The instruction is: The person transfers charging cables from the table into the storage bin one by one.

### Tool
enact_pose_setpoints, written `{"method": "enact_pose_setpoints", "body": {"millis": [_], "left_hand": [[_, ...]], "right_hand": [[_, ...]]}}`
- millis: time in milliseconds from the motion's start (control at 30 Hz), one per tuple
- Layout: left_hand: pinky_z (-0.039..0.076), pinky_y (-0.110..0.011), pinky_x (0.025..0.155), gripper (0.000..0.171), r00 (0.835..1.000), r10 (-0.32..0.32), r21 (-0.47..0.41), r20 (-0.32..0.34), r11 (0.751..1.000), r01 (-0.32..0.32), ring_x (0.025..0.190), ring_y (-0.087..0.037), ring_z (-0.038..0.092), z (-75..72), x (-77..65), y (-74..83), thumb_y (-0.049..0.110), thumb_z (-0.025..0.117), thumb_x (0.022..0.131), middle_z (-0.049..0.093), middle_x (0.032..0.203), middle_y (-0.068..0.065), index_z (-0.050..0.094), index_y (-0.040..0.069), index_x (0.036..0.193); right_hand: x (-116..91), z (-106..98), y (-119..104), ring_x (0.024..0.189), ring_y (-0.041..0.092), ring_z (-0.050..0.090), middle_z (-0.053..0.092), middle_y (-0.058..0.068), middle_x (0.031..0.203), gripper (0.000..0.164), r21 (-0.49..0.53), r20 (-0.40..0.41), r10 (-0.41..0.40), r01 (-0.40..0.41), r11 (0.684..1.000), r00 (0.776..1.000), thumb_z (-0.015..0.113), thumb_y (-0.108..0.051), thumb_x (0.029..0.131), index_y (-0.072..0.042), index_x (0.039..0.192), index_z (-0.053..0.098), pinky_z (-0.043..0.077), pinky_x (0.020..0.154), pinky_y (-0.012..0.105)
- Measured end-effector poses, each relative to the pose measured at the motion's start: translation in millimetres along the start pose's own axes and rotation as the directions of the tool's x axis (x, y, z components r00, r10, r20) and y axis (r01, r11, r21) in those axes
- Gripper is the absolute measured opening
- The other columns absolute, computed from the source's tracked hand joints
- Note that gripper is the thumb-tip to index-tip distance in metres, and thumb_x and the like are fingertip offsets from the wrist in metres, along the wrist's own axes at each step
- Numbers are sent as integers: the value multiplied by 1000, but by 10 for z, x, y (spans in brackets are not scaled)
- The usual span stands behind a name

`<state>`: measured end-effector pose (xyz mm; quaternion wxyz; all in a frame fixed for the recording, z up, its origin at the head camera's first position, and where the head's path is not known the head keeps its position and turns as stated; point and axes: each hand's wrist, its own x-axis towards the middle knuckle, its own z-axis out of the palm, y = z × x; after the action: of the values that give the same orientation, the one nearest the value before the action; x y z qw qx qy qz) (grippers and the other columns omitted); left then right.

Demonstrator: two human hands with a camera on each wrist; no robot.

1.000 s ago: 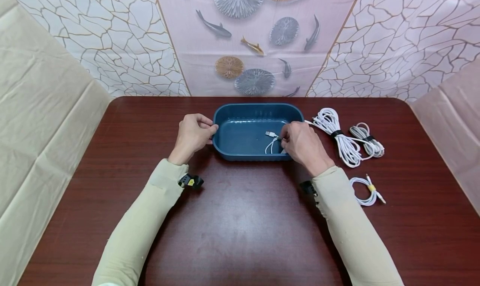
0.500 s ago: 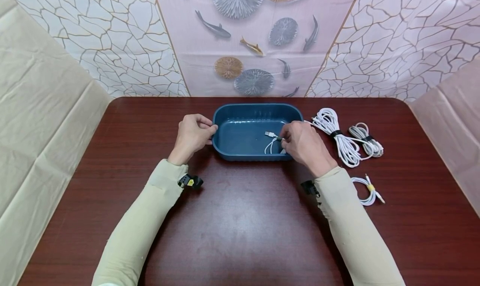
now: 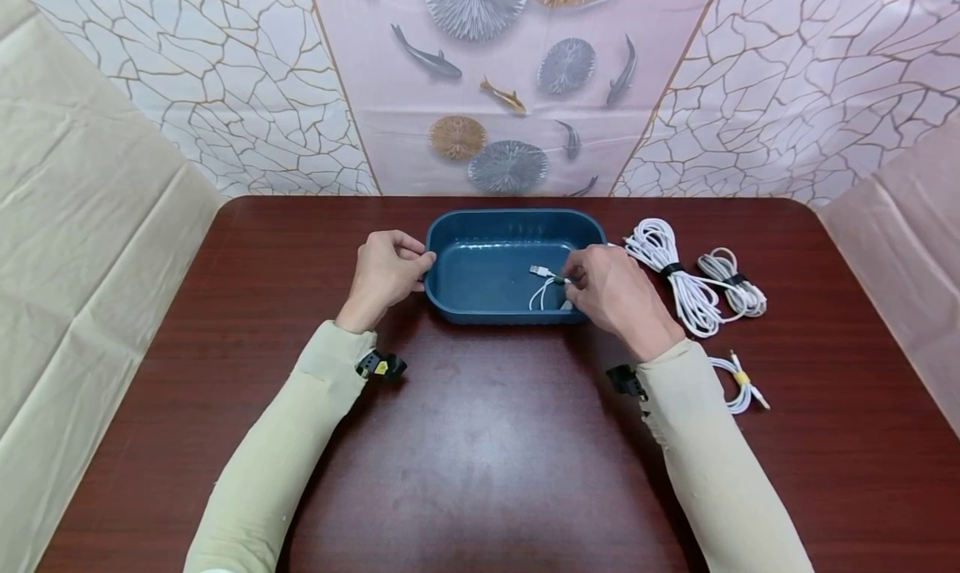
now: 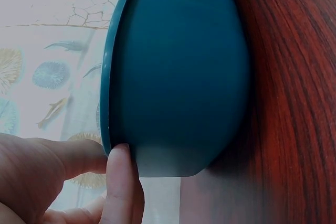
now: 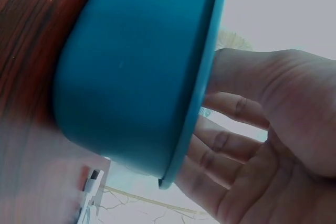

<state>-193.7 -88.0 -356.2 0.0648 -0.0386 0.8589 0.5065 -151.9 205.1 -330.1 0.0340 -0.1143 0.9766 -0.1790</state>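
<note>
A dark blue plastic bin [image 3: 480, 316] with rounded corners stands at the back middle of the table. My left hand [image 3: 382, 274] pinches its left rim; in the left wrist view one finger [image 4: 119, 177] presses the outer wall just under the lip. Inside the bin, at the right, lies a thin white USB cable [image 3: 542, 289], its plug pointing left and a dark green tie around it. Over the cable, reaching in past the right rim, is my right hand [image 3: 618, 294], fingers loosely bent beside the tie. In the right wrist view the bin wall hides those fingertips [image 5: 210, 145].
Right of the bin lie a large white cable bundle [image 3: 693, 298] with a black strap and a smaller greyish-white one [image 3: 735, 283]. Nearer, a coiled white cable [image 3: 738, 385] with a yellow tie is partly behind the right sleeve. A patterned backdrop [image 3: 517, 81] rises behind the table.
My right hand has shifted slightly right, away from the cable, which stays in place with more of its green tie showing. My left hand and the bin have not moved.
</note>
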Motion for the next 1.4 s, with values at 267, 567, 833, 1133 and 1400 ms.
{"method": "enact_pose_setpoints", "body": {"millis": [267, 567, 833, 1133, 1400], "left_hand": [[66, -40, 75, 21, 1000, 6, 1, -5, 1000, -6, 61, -14, 71, 1, -5, 12, 20, 72, 96, 71, 93, -16, 68, 2, 105], [66, -32, 69, 20, 1000, 2, 5, -1, 1000, -2, 61, -13, 71, 11, 1, 12, 19, 72, 96, 72, 94, -16, 68, 2, 106], [66, -32, 70, 22, 1000, -1, 12, -1, 1000, 1, 63, -15, 72, 5, -5, 18, 21, 72, 96, 71, 95, -15, 68, 2, 106], [66, -39, 75, 23, 1000, 4, -1, 7, 1000, -4, 63, -14, 72, 6, 4, 10, 21, 72, 96, 72, 96, -16, 68, 2, 108], [66, -37, 73, 21, 1000, 6, 5, -1, 1000, -6, 62, -15, 71, -1, 6, -3, 20, 73, 96, 72, 94, -16, 68, 2, 106]], "right_hand": [[-45, -24, 3, 93, 27, 71, 74, 17, 103, 19, 14, 4, 6, -6, 1000, 1000, 68, -7, 92, -1, 109, 75, 61, 81, 46], [-105, -84, -19, 96, 28, 68, 69, 18, 108, 20, 8, 26, -11, 11, 1000, 1000, 69, -9, 92, -3, 111, 74, 59, 80, 45], [-153, -139, -47, 96, 28, 67, 68, 18, 109, 23, -11, 52, -8, 8, 1000, 999, 70, -11, 92, -3, 113, 74, 59, 80, 44], [-201, -208, -33, 96, 30, 68, 69, 16, 106, 23, 0, 8, -35, 35, 999, 999, 71, -12, 91, -6, 113, 74, 58, 81, 47], [-260, -259, 15, 97, 31, 69, 71, 16, 106, 23, 4, -45, -76, 76, 997, 996, 72, -11, 90, -5, 111, 75, 58, 82, 47]]}}
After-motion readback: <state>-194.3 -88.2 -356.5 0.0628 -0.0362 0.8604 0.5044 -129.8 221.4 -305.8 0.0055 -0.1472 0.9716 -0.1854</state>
